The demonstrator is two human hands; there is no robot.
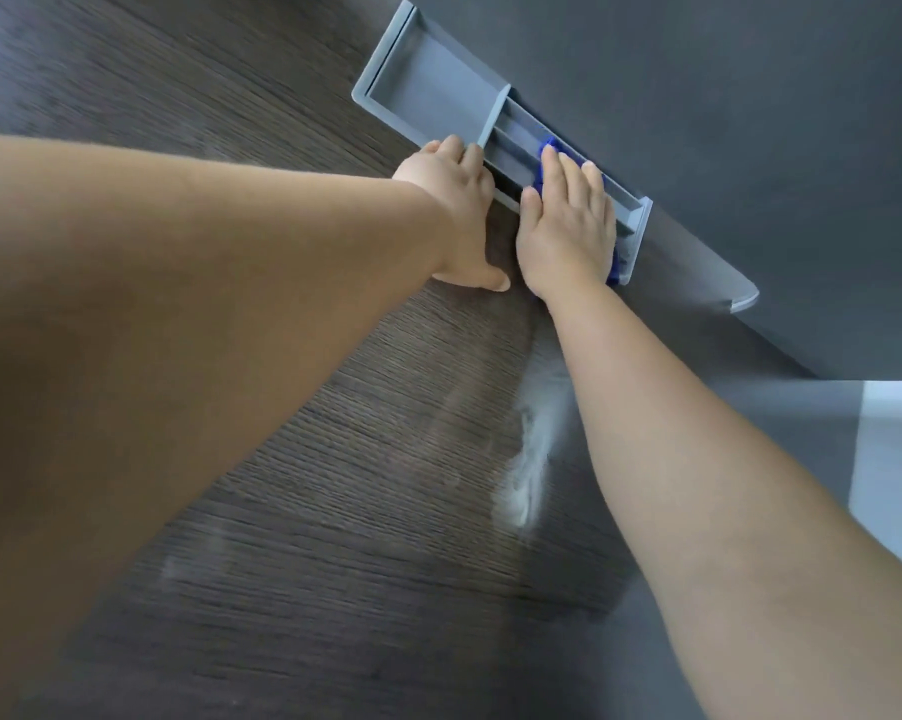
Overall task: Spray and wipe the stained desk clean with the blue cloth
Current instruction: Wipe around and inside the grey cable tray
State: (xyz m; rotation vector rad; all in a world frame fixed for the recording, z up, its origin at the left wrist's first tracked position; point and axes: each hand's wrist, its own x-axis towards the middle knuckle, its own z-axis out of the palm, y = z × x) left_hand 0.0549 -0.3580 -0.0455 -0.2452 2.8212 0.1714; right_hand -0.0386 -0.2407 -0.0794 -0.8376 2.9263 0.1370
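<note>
The desk [334, 459] is dark wood grain, with a white smeared stain [527, 470] near its right side. A grey plastic cable tray [428, 70] is set into the desk's far edge against a dark panel. My right hand [568, 226] lies flat on the blue cloth [547, 148], pressing it onto the tray's right, slotted part; only the cloth's edges show past the fingers and by the wrist. My left hand [454, 200] rests flat on the desk beside it, fingertips touching the tray's rim, holding nothing. No spray bottle is in view.
A dark grey partition panel [724, 122] rises behind the tray. A grey rounded bracket [740, 298] sticks out at the panel's foot to the right. A pale floor or wall area [895, 459] shows past the desk's right edge.
</note>
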